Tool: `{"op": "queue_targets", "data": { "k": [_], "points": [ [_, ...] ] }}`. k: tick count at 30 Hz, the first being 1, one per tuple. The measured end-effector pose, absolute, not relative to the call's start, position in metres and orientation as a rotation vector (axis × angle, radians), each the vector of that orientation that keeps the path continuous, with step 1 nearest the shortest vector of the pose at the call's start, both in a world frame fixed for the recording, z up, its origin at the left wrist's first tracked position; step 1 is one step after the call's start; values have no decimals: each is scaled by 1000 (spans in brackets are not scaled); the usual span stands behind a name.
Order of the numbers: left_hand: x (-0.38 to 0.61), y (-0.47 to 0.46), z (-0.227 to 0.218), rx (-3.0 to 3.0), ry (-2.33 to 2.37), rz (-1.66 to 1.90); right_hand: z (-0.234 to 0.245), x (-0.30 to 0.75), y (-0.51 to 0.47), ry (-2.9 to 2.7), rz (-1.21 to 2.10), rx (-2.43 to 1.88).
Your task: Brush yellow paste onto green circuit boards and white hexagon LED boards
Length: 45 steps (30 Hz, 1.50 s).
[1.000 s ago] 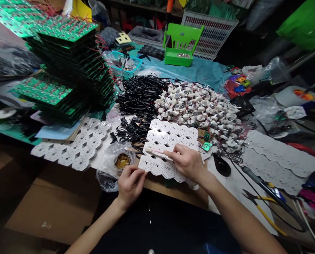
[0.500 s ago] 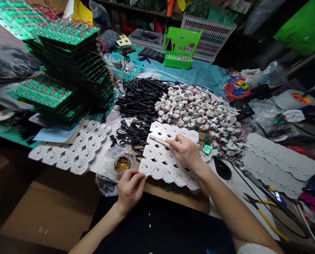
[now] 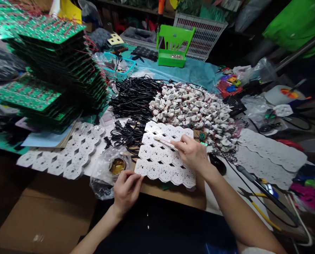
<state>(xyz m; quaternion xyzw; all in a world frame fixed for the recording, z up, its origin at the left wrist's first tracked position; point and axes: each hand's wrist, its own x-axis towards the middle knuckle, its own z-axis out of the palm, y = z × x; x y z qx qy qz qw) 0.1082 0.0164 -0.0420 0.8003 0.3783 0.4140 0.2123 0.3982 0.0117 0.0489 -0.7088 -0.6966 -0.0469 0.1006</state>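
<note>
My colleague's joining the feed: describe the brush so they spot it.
Find the big heap of white parts mid-table. In front lies a perforated white panel; over it, the right hand holds the brush, set apart by its slim, pinkish handle.

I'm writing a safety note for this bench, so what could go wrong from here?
The open tin of amber material stands close to the left hand; a knock might tip it.
The left hand grips only a near corner of the white board; if it slips, the board could shift beneath the brush in the right hand.
Black cables crowd the board's left edge and might snag it.
</note>
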Motion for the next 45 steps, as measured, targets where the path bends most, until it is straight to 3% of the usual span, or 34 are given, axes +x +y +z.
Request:
{"op": "queue_targets", "data": {
  "k": [24,45],
  "points": [
    [107,20,-44,2275,1019,1173,68,424,-57,-1866,-152,-2226],
    [107,22,-45,2293,976,1231,52,429,-68,-1638,-262,-2438]
  ]
}}
